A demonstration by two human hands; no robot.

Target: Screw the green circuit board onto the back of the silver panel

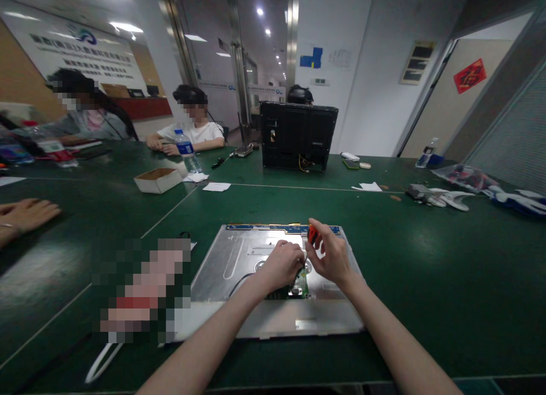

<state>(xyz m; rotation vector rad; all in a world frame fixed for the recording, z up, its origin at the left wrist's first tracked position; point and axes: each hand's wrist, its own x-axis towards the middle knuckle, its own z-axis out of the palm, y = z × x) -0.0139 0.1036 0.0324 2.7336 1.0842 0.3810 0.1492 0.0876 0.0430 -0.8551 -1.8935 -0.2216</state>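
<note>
A bare metal panel (pixel 239 270), the back of a flat screen by the look of it, lies flat on the green worktop (pixel 426 270) right in front of the person. A small green circuit board (pixel 302 284) sits near its middle, with a dark cable (pixel 239 282) curving away from it to the left. The left hand (pixel 281 265) rests curled on the panel just over that board, its grip clenched, though what it pinches is hidden under the fingers. The right hand (pixel 330 255) hovers just beside it, its grip closed around a tool with a red and black handle (pixel 313 235) that points down toward the board.

To the left of the panel a white strip (pixel 102 363) trails across the worktop. Farther out stand an open cardboard box (pixel 157 180), a water bottle (pixel 186 150) and a few paper slips (pixel 216 186). A black monitor casing (pixel 297 136) stands upright across the worktop, wires hanging from its lower edge. White plastic parts (pixel 447 198) lie at the far right. Two people sit at the far left corner, and another person's hand (pixel 25 215) rests flat on the worktop at the left edge.
</note>
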